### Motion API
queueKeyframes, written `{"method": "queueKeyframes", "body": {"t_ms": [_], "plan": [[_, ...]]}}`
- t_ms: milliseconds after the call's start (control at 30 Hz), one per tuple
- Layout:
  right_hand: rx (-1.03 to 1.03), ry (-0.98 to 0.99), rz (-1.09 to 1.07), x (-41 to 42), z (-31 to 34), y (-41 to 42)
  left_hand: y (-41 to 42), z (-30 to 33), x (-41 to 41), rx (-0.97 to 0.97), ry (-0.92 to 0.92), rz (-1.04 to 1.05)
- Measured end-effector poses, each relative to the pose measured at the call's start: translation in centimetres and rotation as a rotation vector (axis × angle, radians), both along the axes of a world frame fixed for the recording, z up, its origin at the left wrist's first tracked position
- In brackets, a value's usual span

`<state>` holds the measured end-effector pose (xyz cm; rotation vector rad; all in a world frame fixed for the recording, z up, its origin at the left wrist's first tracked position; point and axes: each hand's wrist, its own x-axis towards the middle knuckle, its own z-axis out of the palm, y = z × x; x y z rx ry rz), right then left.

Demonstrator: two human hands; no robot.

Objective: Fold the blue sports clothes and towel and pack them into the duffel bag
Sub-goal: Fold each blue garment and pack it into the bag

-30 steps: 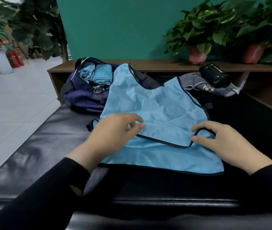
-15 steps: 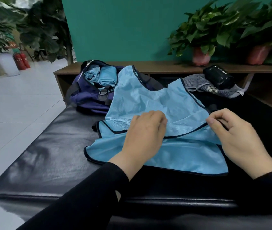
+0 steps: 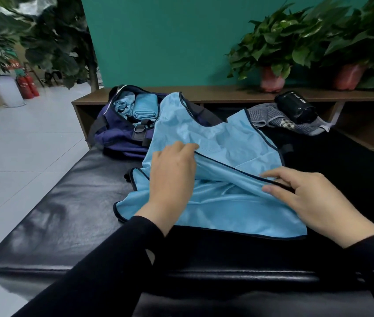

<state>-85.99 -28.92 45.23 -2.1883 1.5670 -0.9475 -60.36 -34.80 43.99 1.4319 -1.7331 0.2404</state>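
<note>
A light blue sleeveless sports vest with dark piping lies spread on the black padded bench. My left hand pinches its dark-edged hem near the vest's left side and lifts it. At the right side my right hand pinches the same hem edge. The hem stretches raised between both hands, with the lower layer flat beneath. Behind the vest stands the open navy duffel bag, holding rolled blue clothes.
A grey patterned cloth and a black cylindrical case lie at the back right. A wooden shelf with two potted plants runs behind the bench. White tiled floor lies to the left.
Both hands have closed on the vest's hem and raised it off the lower layer. The left hand shifted right along the edge; the camera moved slightly left.
</note>
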Motion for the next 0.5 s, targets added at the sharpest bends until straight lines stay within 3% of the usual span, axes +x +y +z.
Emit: {"method": "queueKeyframes", "body": {"t_ms": [167,367,500], "plan": [[-0.148,-0.067,-0.132,0.1,0.5,-0.6,0.6,1.8,1.0,0.042,0.200,-0.250],[-0.011,-0.440,-0.170,-0.6,0.2,-1.2,1.2,2.2,5.5,0.046,-0.123,-0.322],[-0.062,-0.191,-0.152,-1.8,-0.2,0.1,1.9,1.7,9.5,-0.039,-0.244,-0.280]]}}
